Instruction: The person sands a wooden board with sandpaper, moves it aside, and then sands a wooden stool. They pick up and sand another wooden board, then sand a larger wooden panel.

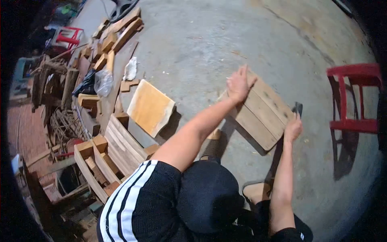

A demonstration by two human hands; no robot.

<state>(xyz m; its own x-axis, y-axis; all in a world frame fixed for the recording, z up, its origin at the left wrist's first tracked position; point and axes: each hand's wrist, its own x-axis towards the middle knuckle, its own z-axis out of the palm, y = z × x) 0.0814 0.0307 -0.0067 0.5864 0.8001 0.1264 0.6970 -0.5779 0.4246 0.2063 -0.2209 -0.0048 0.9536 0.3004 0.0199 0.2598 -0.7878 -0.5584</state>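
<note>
A square panel of wooden planks (262,109) is in front of me, low over the concrete floor, its shadow along the near edge. My left hand (238,85) is at its far left corner, fingers stretched away from me and thumb against the wood. At the right corner, my right hand (293,128) is closed around something at the panel's edge. A small black object (297,108) sticks out just beyond those fingers; its kind and any part inside the hand are hidden.
Left of my arm lies a yellowish wooden slab (151,107) on the floor. Nearer stands a wooden frame with slats (109,155). Wood offcuts (117,36) and a clear plastic bag (103,82) are piled at the left. A red plastic stool (354,97) stands at the right.
</note>
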